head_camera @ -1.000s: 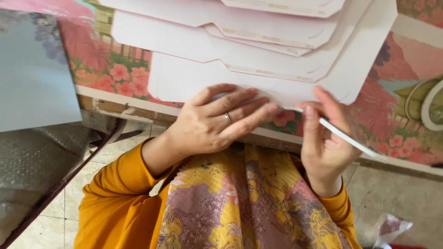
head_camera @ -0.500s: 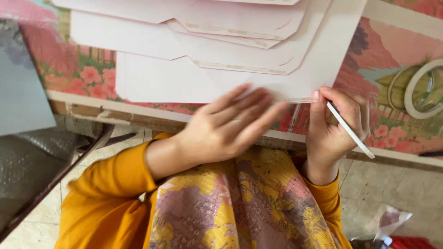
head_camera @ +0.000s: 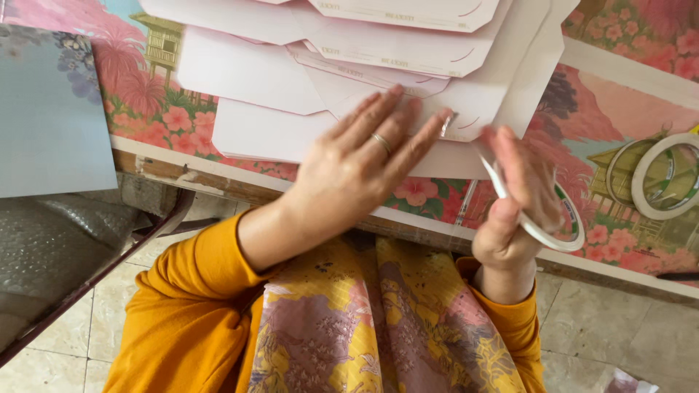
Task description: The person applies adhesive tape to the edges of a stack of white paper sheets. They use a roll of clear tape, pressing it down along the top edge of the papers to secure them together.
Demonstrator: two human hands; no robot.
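My left hand (head_camera: 357, 164) has slid up flat onto the white die-cut envelope blank (head_camera: 466, 109) at the table's edge, holding nothing, while my right hand (head_camera: 520, 200) now grips the tape roll (head_camera: 553, 236) beside it.

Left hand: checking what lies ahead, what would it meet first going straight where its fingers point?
Probably nothing new: the left hand already lies on the white paper cut-outs, and more of them lie ahead.
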